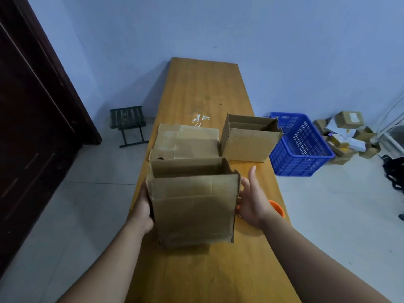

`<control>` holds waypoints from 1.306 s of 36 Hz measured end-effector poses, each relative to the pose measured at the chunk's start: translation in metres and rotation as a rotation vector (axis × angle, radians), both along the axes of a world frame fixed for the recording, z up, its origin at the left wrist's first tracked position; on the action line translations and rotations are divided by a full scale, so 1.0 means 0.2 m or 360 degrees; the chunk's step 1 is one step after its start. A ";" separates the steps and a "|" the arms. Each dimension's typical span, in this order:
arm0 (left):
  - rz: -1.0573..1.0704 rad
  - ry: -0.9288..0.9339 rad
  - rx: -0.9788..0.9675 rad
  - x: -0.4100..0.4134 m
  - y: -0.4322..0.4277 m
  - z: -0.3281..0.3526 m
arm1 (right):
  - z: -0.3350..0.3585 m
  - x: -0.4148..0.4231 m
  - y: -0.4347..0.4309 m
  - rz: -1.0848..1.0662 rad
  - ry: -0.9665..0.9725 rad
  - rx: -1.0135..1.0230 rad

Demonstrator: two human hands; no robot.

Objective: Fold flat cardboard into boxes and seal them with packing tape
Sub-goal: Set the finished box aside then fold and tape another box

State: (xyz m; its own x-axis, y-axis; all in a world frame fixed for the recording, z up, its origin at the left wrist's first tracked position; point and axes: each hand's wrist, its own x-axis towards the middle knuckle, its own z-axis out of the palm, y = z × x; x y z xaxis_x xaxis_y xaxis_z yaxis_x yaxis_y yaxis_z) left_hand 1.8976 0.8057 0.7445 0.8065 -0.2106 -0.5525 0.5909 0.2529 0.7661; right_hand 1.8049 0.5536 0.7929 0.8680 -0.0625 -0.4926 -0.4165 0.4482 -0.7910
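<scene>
wood table [207,84]: open box [192,206] btwn hands [141,207] [254,202]

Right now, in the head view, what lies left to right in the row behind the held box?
Behind the held box: folding stool → flat cardboard → open box → blue crate → pile of parcels.

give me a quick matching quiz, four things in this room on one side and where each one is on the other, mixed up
Things:
1. near cardboard box
2. flattened cardboard
3. blue crate
4. folding stool

Places:
A. on the floor, right of the table
B. lying flat on the table
C. on the floor, left of the table
D. between the left hand and the right hand

Pairs: 1-D, 2-B, 3-A, 4-C
</scene>
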 end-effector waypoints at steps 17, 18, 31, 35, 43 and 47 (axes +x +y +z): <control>-0.0569 -0.0170 0.0188 -0.01 -0.02 0.09 | -0.06 -0.05 -0.04 -0.0223 -0.0047 -0.0015; -0.0601 -0.0200 0.0249 0.00 -0.03 0.11 | -0.06 -0.05 -0.05 -0.0196 -0.0040 0.0002; -0.1183 -0.0511 0.1573 0.10 -0.11 0.23 | -0.14 0.05 0.06 0.0179 0.0171 -0.0582; -0.1176 -0.0541 0.1614 0.08 -0.11 0.20 | -0.15 0.04 0.06 0.0170 0.0194 -0.0619; -0.0738 -0.0405 0.0855 0.06 -0.02 0.10 | -0.15 0.04 0.08 0.0085 0.0224 -0.0697; -0.0507 -0.0525 0.0465 0.02 -0.02 0.09 | -0.11 0.05 0.08 -0.0035 0.0120 -0.0420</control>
State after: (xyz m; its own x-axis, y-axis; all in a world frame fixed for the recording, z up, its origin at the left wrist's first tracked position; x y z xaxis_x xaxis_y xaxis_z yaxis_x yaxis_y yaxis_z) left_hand 1.9025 0.8023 0.7630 0.8684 -0.3482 -0.3529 0.3197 -0.1508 0.9354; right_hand 1.8150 0.5702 0.7704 0.8267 -0.2157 -0.5197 -0.4709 0.2403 -0.8488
